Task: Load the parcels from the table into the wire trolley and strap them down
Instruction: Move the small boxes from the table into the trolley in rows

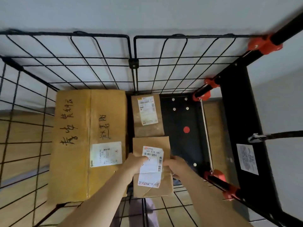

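The person is leaning over the wire trolley [132, 63] and holding a small brown parcel [152, 190] with a white shipping label between both hands. The left hand [135, 163] is gripping its left edge, with the fingers [145, 158] curling over onto the label, and the right hand [176, 167] is clasping the right edge. Whether the parcel is resting on the trolley floor yet cannot be told.

Its long axis is running straight away from the person, in line with a second small labelled parcel [147, 126] lying just beyond it; their short ends are meeting or nearly so. The large cardboard box [73, 161] is sitting just beside both on the left, filling that side. The bare black base plate [180, 141] is lying open to the right, on the right hand's side, so any sideways adjustment would probably go that way. A strap with a metal hook [257, 138] is hanging outside the right frame, apparently unused.
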A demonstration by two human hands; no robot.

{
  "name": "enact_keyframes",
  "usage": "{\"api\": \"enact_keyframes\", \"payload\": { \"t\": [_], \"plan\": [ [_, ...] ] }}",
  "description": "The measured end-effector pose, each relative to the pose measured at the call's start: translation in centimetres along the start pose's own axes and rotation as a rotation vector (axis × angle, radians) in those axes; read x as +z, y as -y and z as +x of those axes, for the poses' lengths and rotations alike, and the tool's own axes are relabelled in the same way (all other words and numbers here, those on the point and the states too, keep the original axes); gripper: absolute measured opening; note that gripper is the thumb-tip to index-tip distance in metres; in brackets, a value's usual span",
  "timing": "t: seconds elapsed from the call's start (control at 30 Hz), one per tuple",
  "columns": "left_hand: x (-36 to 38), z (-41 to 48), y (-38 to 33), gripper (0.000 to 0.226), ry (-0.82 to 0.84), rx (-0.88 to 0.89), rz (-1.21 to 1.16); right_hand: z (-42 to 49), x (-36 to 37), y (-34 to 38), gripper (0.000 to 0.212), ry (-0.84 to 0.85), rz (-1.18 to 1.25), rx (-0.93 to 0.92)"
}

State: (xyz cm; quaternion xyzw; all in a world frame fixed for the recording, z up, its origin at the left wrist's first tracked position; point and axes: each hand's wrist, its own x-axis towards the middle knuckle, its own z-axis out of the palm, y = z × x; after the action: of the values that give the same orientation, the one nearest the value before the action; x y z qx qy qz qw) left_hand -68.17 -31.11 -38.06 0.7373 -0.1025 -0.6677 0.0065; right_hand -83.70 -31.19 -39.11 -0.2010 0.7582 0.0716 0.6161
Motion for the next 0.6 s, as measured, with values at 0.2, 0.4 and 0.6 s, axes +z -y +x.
{"api": "enact_keyframes", "payload": {
  "t": [0.2, 0.4, 0.6],
  "plan": [
    [1.2, 3.9, 0.6, 0.056, -0.063, -0.036, 0.018, 3.9, 1.4, -0.4, 0.034, 0.002, -0.178, 0.035],
    [1.5, 6.0, 0.1, 0.077, -0.124, -0.049, 0.125, 6.0, 2.9, -0.6, 0.041, 0.050, -0.187, 0.057],
    [1.7, 7.5, 0.1, 0.084, -0.123, -0.106, 0.163, 6.5, 3.5, -0.4, 0.050, 0.069, -0.212, 0.056]
  ]
}}
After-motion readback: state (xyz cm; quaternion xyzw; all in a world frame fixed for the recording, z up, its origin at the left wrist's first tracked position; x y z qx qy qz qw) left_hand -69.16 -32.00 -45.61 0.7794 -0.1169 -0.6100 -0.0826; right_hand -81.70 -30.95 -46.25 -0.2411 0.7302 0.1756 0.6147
